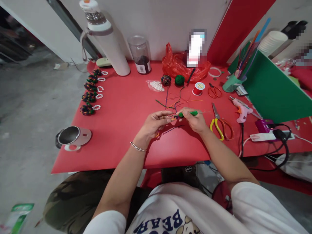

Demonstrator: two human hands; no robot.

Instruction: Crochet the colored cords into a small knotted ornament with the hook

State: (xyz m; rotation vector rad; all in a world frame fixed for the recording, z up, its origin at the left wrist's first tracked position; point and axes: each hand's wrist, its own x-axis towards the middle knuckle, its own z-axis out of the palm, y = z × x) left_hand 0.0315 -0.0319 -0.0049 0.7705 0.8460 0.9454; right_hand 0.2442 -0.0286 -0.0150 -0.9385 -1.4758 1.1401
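Note:
My left hand (156, 123) pinches a small piece of dark multicoloured crochet work (175, 117) between thumb and fingers, with loose yarn tails hanging below. Gripped in my right hand (195, 122) is a green-handled crochet hook (192, 113), its front end against the crochet work. Both hands are close together over the red table. Strands of yarn run from the work toward a multicoloured yarn ball (166, 80) and a green yarn ball (179, 80) behind it. The hook's tip is too small to make out among the fingers and yarn.
Scissors (215, 122), a glue gun (241, 109) and a power strip (264, 136) lie to the right. Red thread (198, 88) and a bag of white beads (156, 85) are behind. Finished yarn pieces with bead loops (89, 97) and a mug (74, 136) stand left.

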